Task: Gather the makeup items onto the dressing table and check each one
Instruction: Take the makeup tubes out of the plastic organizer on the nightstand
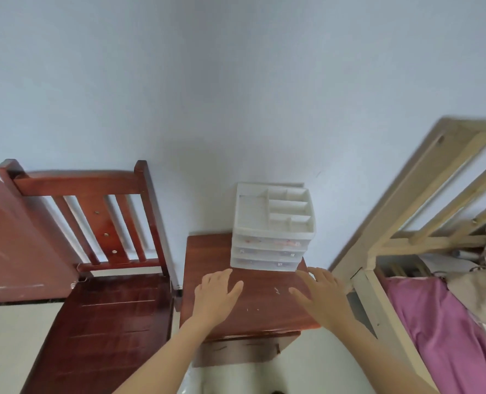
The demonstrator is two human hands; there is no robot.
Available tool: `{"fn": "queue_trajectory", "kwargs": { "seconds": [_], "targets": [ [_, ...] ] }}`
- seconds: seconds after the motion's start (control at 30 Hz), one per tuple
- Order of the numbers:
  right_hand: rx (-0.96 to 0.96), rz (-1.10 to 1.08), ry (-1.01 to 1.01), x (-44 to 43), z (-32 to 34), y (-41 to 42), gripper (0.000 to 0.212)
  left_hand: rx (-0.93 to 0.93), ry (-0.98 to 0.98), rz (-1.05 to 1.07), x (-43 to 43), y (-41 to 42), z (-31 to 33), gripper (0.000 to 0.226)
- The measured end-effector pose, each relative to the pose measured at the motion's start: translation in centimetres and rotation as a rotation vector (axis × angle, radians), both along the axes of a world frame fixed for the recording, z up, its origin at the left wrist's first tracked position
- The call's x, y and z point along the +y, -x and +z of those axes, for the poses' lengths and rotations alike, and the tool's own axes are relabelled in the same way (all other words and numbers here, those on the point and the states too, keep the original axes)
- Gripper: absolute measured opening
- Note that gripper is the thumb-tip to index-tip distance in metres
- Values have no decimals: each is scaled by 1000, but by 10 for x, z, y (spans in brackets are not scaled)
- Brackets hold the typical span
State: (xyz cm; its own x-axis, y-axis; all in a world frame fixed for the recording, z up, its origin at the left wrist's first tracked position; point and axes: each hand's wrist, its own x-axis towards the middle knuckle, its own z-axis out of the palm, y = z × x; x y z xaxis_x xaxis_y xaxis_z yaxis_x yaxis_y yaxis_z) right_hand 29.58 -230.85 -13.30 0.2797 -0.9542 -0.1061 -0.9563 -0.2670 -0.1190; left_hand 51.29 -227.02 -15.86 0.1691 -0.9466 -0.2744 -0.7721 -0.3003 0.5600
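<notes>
Both bare arms reach out. Each hand, the left hand and the right hand, is spread flat and holds nothing, over the small red-brown wooden dressing table. At its back stands a white plastic box with three drawers. Its top tray looks empty. Something colourful shows in the drawers, too blurry to name. No makeup lies out, so I think all the gathering and checking is left.

— Where are the hands?
— Both arms reach forward, bare. The left hand is palm down, fingers straight, over the left half of the dressing table.
— And the other?
— The right hand mirrors it near the right edge, fingers spread, holding nothing. Whether either touches the top, I cannot tell.
</notes>
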Motion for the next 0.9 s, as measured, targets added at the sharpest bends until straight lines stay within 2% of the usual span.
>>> {"fn": "queue_trajectory", "kwargs": {
  "seconds": [0.1,0.13,0.2,0.3,0.4,0.53,0.67,0.9],
  "targets": [
    [-25,11,-58,-26,-11,6,87,73,-66,94,-16,10,-18,51],
    [-25,18,-78,-35,-15,8,88,109,-85,142,-21,14,-24,50],
    [-30,29,-118,-55,-20,12,73,247,-113,268,-32,27,-33,47],
    [-121,32,-171,-82,-27,23,51,596,-154,542,-51,52,-41,40],
    [-356,-44,-311,-108,-35,33,49,960,-251,816,-70,69,-43,41],
    [-565,-124,-483,-128,-43,27,50,1241,-163,1003,-87,70,-48,40],
    [-727,-198,-583,-139,-46,15,47,1332,-78,1109,-106,60,-41,42],
    [-800,-337,-600,-158,-57,2,39,1387,-92,1077,-155,53,-29,51]
  ]
}}
